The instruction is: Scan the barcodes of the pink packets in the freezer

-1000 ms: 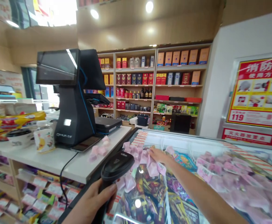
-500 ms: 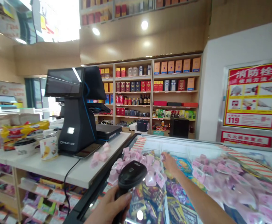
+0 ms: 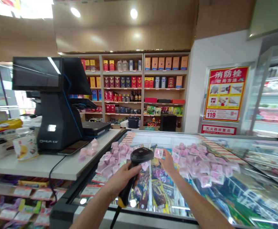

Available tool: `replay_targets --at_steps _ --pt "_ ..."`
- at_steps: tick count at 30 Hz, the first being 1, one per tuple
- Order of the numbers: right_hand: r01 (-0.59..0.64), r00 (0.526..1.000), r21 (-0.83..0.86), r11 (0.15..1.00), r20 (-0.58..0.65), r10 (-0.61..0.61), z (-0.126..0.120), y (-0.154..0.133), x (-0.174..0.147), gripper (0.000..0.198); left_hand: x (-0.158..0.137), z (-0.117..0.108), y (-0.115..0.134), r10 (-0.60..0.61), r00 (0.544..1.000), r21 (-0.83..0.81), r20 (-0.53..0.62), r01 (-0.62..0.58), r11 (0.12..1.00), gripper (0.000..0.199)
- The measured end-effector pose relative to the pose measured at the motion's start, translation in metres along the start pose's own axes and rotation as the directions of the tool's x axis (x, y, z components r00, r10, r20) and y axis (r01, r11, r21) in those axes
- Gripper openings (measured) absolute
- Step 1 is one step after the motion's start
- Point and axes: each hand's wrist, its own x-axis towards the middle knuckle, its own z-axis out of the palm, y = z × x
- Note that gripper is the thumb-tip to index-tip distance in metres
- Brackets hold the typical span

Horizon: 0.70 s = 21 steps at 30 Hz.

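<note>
In the head view my left hand (image 3: 126, 176) is wrapped round the handle of a black barcode scanner (image 3: 141, 155), whose head points to the right. My right hand (image 3: 167, 161) pinches a small pink plastic cup with a barcode label (image 3: 159, 153), held just right of the scanner head, label facing me. Below both hands lies the glass top of a chest freezer (image 3: 177, 211). Two heaps of similar pink cups rest on it, a left heap (image 3: 106, 162) and a larger right heap (image 3: 201, 162). Colourful packets show through the glass.
A white counter (image 3: 64, 170) on the left carries a black point-of-sale terminal (image 3: 57, 119), several loose pink cups (image 3: 88, 149) and snack packs (image 3: 25, 148). The scanner's cable (image 3: 115, 218) hangs down. Shelves of boxed bottles (image 3: 122, 82) stand behind the freezer.
My right hand has lifted a pink cup off the freezer top and brought it beside the scanner head. The scanner has tilted toward it. The view has turned to the right.
</note>
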Motion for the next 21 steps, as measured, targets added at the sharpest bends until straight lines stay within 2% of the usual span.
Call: replay_targets --at_steps 6,12,15,21 --pt "0.020 0.998 -0.079 0.997 -0.056 -0.025 0.001 0.019 0.000 0.028 0.004 0.009 0.007 -0.001 1.000 0.045 0.011 0.001 0.999 0.029" --pt "-0.008 0.996 -0.145 0.989 -0.090 -0.005 0.000 0.026 0.006 0.027 0.016 0.025 0.005 0.000 0.995 -0.004 -0.098 0.000 1.000 0.027" --pt "-0.015 0.994 -0.177 0.984 -0.106 -0.004 -0.001 0.024 0.007 0.024 0.019 0.032 0.004 0.015 0.999 0.015 -0.051 -0.014 1.000 0.028" --pt "-0.022 0.995 -0.238 0.971 -0.100 -0.002 -0.001 0.025 0.002 0.018 0.011 0.021 0.009 -0.015 0.998 0.055 -0.065 0.019 0.998 0.030"
